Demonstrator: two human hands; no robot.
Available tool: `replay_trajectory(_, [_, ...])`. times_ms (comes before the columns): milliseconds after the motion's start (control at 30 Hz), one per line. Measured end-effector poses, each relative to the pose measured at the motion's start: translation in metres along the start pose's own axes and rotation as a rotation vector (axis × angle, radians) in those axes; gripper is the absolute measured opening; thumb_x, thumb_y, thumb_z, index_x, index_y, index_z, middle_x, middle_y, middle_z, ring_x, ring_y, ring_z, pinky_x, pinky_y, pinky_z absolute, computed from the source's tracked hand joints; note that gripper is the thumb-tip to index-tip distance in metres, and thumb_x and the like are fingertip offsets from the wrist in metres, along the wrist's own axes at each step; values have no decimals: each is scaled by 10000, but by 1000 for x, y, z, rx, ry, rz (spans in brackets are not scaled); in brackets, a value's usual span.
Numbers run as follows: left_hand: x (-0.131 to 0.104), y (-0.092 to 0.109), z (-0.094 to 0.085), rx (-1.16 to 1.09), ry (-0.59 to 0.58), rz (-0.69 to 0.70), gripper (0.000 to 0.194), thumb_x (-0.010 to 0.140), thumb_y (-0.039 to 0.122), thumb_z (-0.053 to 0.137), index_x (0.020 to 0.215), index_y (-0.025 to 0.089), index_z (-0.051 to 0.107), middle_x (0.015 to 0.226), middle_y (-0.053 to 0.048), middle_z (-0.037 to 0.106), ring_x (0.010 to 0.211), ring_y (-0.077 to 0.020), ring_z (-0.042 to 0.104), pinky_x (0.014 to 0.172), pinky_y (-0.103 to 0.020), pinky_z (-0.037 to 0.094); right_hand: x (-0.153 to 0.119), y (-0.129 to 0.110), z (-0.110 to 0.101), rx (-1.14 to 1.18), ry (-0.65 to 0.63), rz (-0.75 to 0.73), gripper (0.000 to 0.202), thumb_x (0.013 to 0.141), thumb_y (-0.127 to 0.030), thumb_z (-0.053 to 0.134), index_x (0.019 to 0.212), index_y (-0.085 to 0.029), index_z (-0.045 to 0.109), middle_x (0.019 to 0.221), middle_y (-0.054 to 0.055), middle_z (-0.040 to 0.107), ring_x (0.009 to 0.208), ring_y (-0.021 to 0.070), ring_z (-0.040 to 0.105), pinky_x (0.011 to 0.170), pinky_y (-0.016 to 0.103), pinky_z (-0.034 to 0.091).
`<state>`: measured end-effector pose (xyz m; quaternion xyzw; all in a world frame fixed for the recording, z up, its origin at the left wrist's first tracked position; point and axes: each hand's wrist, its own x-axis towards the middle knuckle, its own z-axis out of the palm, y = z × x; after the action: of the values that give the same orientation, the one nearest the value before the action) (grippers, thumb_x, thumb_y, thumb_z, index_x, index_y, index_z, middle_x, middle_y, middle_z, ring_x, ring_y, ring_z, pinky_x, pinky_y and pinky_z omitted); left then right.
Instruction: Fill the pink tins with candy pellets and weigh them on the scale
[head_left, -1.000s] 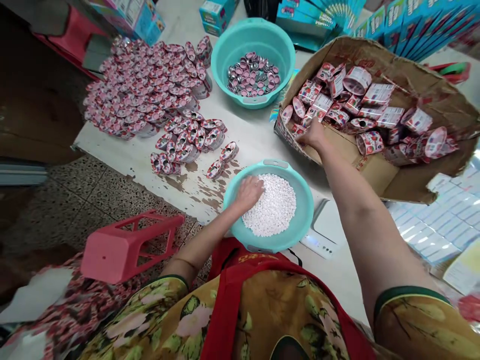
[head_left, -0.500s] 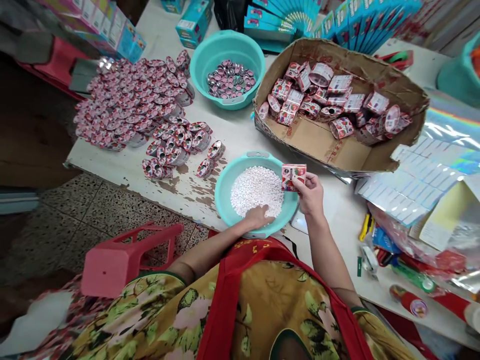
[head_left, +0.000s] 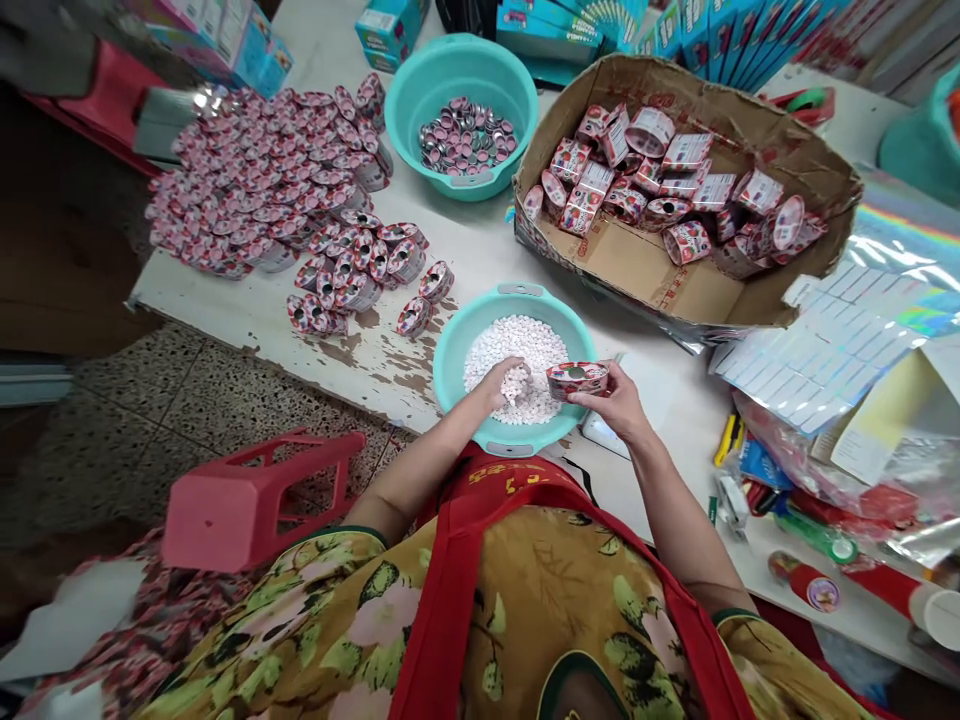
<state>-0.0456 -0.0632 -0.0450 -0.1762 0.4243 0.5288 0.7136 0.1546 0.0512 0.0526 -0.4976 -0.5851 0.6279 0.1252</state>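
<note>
My left hand (head_left: 498, 384) is cupped around a handful of small white candies, just above the heap of white candies (head_left: 517, 338) in the near turquoise basin (head_left: 442, 362). In my right hand (head_left: 616, 400) is a small red-and-white printed tin (head_left: 576, 378), pinched between thumb and fingers over the basin's right rim. The tin lies tilted so its top with a dark opening faces up. Many similar tins (head_left: 255, 180) stand massed at the left, with a smaller group (head_left: 352, 265) closer to the basin.
Another turquoise basin (head_left: 397, 110) holds small round metal caps. A cardboard box (head_left: 622, 285) at the right back contains more printed tins. Stickers sheets (head_left: 810, 350), a yellow cutter (head_left: 727, 440) and a red stool (head_left: 225, 520) surround the work area.
My left hand has lifted out of the heap, now with candies in it. My right hand has turned the tin from its broad face showing to its top showing, lower down.
</note>
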Motion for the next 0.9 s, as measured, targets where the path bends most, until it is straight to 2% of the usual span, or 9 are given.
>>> replay_trajectory(100, [-15,16,12,0,1,59,235,769,356,713,724,178,567,591,-21,573,454,-108,492,420,-223,360,-2,9,17,-11,-8,-52,580,551,-431,905,1034,-230,652,977,26,716,871,217,668,811,358,551])
replay_trajectory(233, [-51,29,39,23,-82,290,284,750,427,692,738,178,555,617,-2,579,437,-95,494,376,-199,283,-3,20,44,-233,22,-155,367,598,-295,775,943,-228,667,941,20,681,882,231,638,843,381,524])
replay_trajectory(333, [-65,24,59,30,-48,566,284,736,436,697,751,178,579,688,-1,605,507,-95,537,437,-209,375,-2,23,65,-289,-43,-266,408,622,-212,685,1029,-241,694,1017,36,689,984,254,643,917,407,518])
replay_trajectory(433, [-61,15,69,-23,36,768,288,717,403,751,729,177,574,708,10,601,582,-96,575,552,-223,472,-1,23,82,-279,-42,-340,483,632,-193,668,1108,-253,718,1069,54,680,1028,265,645,942,421,522])
replay_trajectory(633, [-46,13,75,-111,162,750,419,751,466,789,699,201,468,606,50,508,496,-86,519,518,-230,448,1,19,95,-313,61,-313,340,717,-351,746,1035,-233,730,1037,68,701,1001,276,657,917,421,531])
replay_trajectory(767, [-44,18,79,-85,165,727,434,768,481,796,694,198,475,600,53,499,490,-80,507,550,-238,482,3,11,97,-406,110,-238,316,700,-352,747,988,-225,715,985,58,690,946,273,654,866,406,537])
replay_trajectory(900, [-41,21,79,-62,230,701,442,805,516,767,687,196,486,587,56,477,466,-67,463,536,-231,468,5,4,96,-439,113,-180,362,693,-314,739,1043,-232,704,1067,56,701,1008,278,664,908,413,536])
